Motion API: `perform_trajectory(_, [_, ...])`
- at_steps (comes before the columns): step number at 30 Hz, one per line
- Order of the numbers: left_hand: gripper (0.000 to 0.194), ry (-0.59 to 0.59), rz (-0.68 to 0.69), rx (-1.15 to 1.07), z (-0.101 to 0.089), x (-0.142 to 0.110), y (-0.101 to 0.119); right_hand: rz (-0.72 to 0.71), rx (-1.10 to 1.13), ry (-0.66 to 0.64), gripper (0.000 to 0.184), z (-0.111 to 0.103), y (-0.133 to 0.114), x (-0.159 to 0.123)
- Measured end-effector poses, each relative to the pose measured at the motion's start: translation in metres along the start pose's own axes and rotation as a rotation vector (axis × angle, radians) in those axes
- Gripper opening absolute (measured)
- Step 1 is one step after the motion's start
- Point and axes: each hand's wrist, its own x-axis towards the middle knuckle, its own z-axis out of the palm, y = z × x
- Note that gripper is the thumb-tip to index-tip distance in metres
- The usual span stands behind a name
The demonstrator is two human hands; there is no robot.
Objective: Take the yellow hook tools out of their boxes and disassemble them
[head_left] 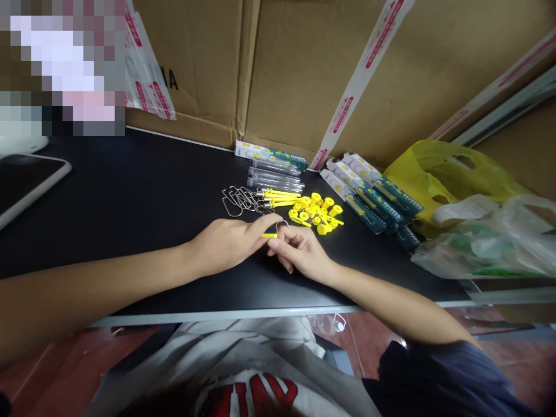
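Observation:
Both hands meet over the front middle of the black table. My left hand (226, 244) pinches a short yellow plastic strip (270, 235) between thumb and fingers; most of its length is hidden. A thin bent metal hook (284, 222) rises at the strip's right end. My right hand (304, 253) is closed around the lower part of that hook, its thumb and index finger pressed together. Just beyond the hands lie a tangle of metal wire hooks (238, 201), several yellow rods with metal ends (284, 197) and a heap of small yellow caps (322, 228).
Clear plastic tubes (275, 178) lie behind the parts, beside a printed box (260, 152). Several similar boxes (360, 194) lie to the right, near a yellow plastic bag (417, 174) and a clear bag (486, 249). A phone (28, 179) is far left. Cardboard (295, 75) walls the back.

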Motion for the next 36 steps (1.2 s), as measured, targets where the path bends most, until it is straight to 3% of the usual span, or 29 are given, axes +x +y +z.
perform_trajectory(6, [0.029,0.015,0.012,0.044,-0.0034,0.0012,0.0000,0.030,-0.011,-0.062,0.034,-0.0072,-0.0053,-0.0009])
perform_trajectory(15, [0.026,0.082,0.044,0.070,-0.0064,0.0008,-0.0006,0.100,0.230,-0.067,0.031,-0.0042,-0.0003,-0.0007])
perform_trajectory(28, [0.019,0.041,0.105,0.145,-0.0055,-0.0014,-0.0038,-0.087,-0.191,-0.011,0.040,-0.0092,-0.0102,-0.0008])
perform_trajectory(36, [0.032,0.080,0.129,0.125,-0.0085,0.0021,-0.0053,0.087,0.135,-0.055,0.035,-0.0048,-0.0036,-0.0009])
